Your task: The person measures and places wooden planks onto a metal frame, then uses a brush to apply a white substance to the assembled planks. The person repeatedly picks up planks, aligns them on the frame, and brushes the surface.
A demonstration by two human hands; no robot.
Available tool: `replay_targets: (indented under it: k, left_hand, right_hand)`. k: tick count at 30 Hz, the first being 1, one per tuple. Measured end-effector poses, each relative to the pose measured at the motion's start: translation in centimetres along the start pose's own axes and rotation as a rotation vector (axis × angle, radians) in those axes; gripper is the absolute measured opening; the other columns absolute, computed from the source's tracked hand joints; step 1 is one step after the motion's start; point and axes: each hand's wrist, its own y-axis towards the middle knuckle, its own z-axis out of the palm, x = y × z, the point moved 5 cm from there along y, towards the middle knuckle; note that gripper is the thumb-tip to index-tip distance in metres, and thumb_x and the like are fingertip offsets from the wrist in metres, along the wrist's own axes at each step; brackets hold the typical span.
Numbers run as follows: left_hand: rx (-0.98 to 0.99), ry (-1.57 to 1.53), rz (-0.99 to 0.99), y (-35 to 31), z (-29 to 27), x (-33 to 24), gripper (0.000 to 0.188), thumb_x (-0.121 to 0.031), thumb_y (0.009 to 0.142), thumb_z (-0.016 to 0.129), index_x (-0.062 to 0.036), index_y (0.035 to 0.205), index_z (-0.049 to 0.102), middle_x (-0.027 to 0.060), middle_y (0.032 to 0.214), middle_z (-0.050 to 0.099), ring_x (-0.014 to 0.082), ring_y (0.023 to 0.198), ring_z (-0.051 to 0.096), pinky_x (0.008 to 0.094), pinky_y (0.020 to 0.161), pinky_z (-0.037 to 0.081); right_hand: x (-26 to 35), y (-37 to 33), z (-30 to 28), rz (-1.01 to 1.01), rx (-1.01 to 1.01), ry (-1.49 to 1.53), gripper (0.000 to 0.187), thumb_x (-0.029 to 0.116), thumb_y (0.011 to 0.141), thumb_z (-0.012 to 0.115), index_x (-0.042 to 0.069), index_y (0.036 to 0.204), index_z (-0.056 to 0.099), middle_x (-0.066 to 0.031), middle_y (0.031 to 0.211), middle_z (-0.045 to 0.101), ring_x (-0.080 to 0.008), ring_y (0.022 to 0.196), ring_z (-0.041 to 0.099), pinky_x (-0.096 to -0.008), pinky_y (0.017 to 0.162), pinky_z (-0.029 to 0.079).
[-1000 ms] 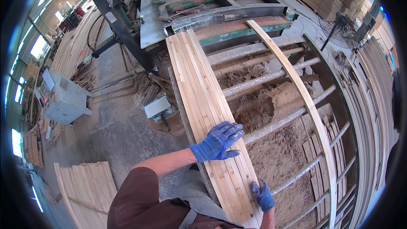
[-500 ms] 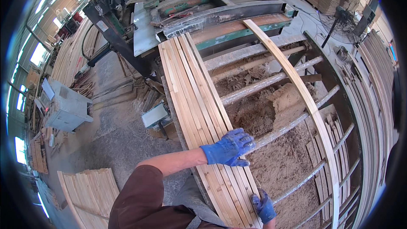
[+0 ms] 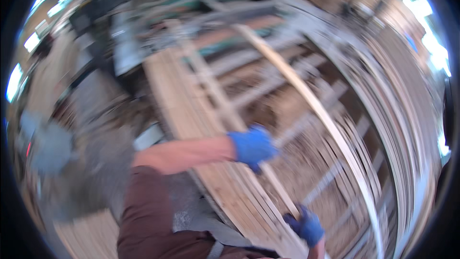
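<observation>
A long, narrow wooden strip (image 3: 279, 185) stands apart from the row of light wooden strips (image 3: 179, 100) on its left, with a gap along much of its length. My left hand (image 3: 255, 148), in a blue work glove, is closed around the strip near its middle. At the strip's near end, my right hand (image 3: 306, 227), also blue-gloved, grips it from the right. The strip's far end reaches the green machine (image 3: 225, 41). Motion blur hides the exact finger positions.
A single long strip (image 3: 311, 100) lies across the metal roller frame (image 3: 369, 134) to the right. Sawdust (image 3: 297, 156) and offcuts (image 3: 354, 153) lie beneath the rollers. Stacked strips (image 3: 407, 100) stand along the right side. More boards (image 3: 88, 232) are at the lower left.
Both hands now grip one strip, which has shifted right, away from the row. My left hand has moved slightly up and left. The whole view has swung and become blurred.
</observation>
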Motion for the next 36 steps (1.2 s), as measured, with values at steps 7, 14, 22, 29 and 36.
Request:
replay_targets:
  k: [7, 14, 22, 29, 36]
  left_hand:
    - [0.367, 0.143, -0.003, -6.2, 0.6, -4.4, 0.043, -0.049, 0.069, 0.077, -0.0133, 0.093, 0.073, 0.012, 0.08, 0.069, 0.0332, 0.073, 0.066, 0.0476, 0.069, 0.049]
    - [0.533, 0.14, -0.091, -12.7, 1.5, -11.0, 0.039, -0.042, 0.089, 0.066, -0.0086, 0.108, 0.071, 0.0133, 0.093, 0.071, 0.0259, 0.082, 0.068, 0.0423, 0.068, 0.053]
    - [0.459, -0.052, -0.197, -21.3, 4.2, -14.8, 0.037, -0.03, 0.08, 0.074, -0.0139, 0.113, 0.071, 0.0129, 0.101, 0.072, 0.0311, 0.089, 0.069, 0.0413, 0.078, 0.055]
    - [0.463, -0.143, -0.211, -26.7, 7.8, -17.2, 0.031, -0.031, 0.079, 0.078, -0.0149, 0.106, 0.073, 0.0116, 0.096, 0.074, 0.0319, 0.088, 0.071, 0.0404, 0.078, 0.057]
    - [0.437, -0.138, -0.315, -38.4, 9.1, -18.6, 0.029, -0.018, 0.083, 0.068, -0.0134, 0.111, 0.072, 0.015, 0.095, 0.072, 0.0358, 0.083, 0.069, 0.0431, 0.071, 0.054]
  right_hand:
    - [-3.1, -16.4, -3.3, 0.012, -0.859, 0.335, 0.049, 0.03, 0.089, 0.073, 0.005, 0.129, 0.061, -0.0205, 0.119, 0.066, -0.0326, 0.107, 0.066, -0.0408, 0.09, 0.054]
    - [-27.5, -40.8, 16.8, 0.958, -1.744, 1.357, 0.073, 0.062, 0.088, 0.065, 0.001, 0.126, 0.054, -0.0125, 0.097, 0.066, -0.022, 0.079, 0.065, -0.0338, 0.067, 0.056]
    - [-31.6, -38.0, 18.2, 0.069, -2.005, 1.997, 0.061, 0.069, 0.09, 0.053, 0.023, 0.057, 0.031, 0.0066, 0.052, 0.029, -0.0113, 0.04, 0.033, -0.0261, 0.038, 0.025]
    - [-26.8, -39.4, 27.2, 0.241, -2.064, 1.955, 0.042, 0.061, 0.09, 0.06, 0.022, 0.078, 0.049, 0.0073, 0.057, 0.04, -0.0107, 0.042, 0.041, -0.0281, 0.039, 0.039]
    - [-20.0, -38.1, 34.2, 0.159, -1.935, 2.124, 0.041, 0.059, 0.093, 0.056, 0.018, 0.092, 0.054, 0.0059, 0.064, 0.046, -0.012, 0.047, 0.045, -0.0292, 0.044, 0.042]
